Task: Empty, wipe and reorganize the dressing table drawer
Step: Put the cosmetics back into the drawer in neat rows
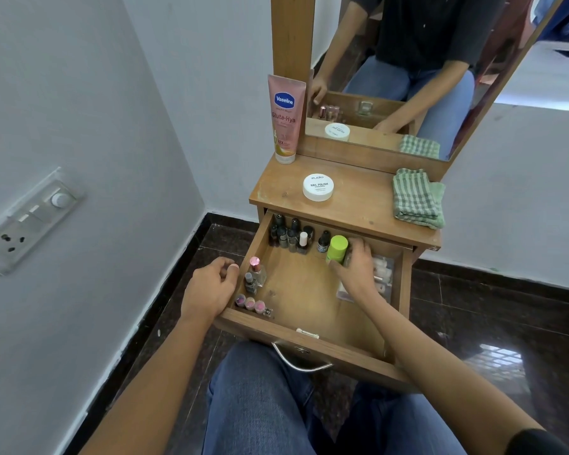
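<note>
– Right hand [358,267], what has it got?
– Its fingers are curled round the green-capped bottle [337,247], a smooth plastic cylinder standing upright at the back of the drawer [309,336]. I can't read its label.
– And the left hand [211,284]?
– It sits against the drawer's left wall with the fingers curled in. I cannot tell whether it actually holds the wood.
– Where is the drawer?
– Pulled out from under the desk [358,211], over the person's knees. It is plain brown wood with a curved metal handle [301,364] on the front.
– What's inside?
– There's a cluster of dark nail polish bottles [289,236] in the back left corner, one of them with a white cap. Pink-capped bottles [250,303] stand in a row in the near left corner. A clear plastic box [383,274] lies along the right wall, partly under the right wrist.
– Any writing?
– On the desk, a pink tube [285,119] stands cap-down and reads "Vaseline", "Gluta-Hya" and "10X". A round white jar [318,187] reads "zudio" and "NAIL POLISH". To the right lies a folded green-and-white checked cloth [416,198], woven and ribbed.
</note>
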`<state>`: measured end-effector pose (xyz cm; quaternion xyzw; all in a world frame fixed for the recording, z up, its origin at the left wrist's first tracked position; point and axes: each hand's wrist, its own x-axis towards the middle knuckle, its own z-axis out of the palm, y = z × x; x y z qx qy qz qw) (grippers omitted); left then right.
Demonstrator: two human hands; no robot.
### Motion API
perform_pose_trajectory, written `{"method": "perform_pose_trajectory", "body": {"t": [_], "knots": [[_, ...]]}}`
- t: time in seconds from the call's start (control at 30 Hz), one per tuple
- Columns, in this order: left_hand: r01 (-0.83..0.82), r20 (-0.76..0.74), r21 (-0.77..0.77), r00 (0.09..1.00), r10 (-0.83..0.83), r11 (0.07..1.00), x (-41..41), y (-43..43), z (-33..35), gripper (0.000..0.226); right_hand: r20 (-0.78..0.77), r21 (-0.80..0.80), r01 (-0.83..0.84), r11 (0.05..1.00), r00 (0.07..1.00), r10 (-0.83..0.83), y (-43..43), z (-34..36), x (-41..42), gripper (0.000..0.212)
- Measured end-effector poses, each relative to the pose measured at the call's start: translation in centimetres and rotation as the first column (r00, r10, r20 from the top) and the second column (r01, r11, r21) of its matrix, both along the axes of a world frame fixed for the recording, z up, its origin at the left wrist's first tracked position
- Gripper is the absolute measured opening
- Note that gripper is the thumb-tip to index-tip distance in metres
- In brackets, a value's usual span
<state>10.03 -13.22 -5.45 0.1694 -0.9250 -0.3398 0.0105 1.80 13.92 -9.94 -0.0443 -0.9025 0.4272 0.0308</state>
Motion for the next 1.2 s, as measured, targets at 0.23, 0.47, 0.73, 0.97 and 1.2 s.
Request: {"method": "perform_pose_trajectory", "body": {"t": [0.23, 0.47, 0.73, 0.97, 1.2], "knots": [[-0.001, 0.004, 0.010, 1.000, 0.001, 1.000, 0.0, -0.1, -0.1, 0.028, -0.035, 0.014, 0.061, 0.998, 0.998, -0.060, -0.7, -0.7, -1.0, 0.048], [0.005, 0.009, 0.010, 1.000, -0.005, 1.000, -0.1, -0.1, -0.3, 0.029, -0.016, 0.007, 0.189, 0.982, 0.982, -0.189, -1.7, -1.3, -0.8, 0.040], [0.015, 0.009, 0.002, 1.000, -0.015, 1.000, -0.1, -0.1, -0.2, 0.028, -0.037, 0.007, 0.170, 0.985, 0.985, -0.170, -1.6, -1.4, -0.8, 0.039], [0.013, 0.021, 0.000, 1.000, -0.013, 1.000, -0.1, 0.0, -0.1, 0.027, -0.103, 0.025, 0.144, 0.989, 0.985, -0.141, -1.3, -1.4, -0.4, 0.037], [0.011, 0.026, 0.001, 1.000, -0.011, 1.000, -0.1, 0.0, 0.0, 0.027, -0.055, 0.034, 0.175, 0.984, 0.983, -0.173, -1.7, -0.9, -0.4, 0.055]]}}
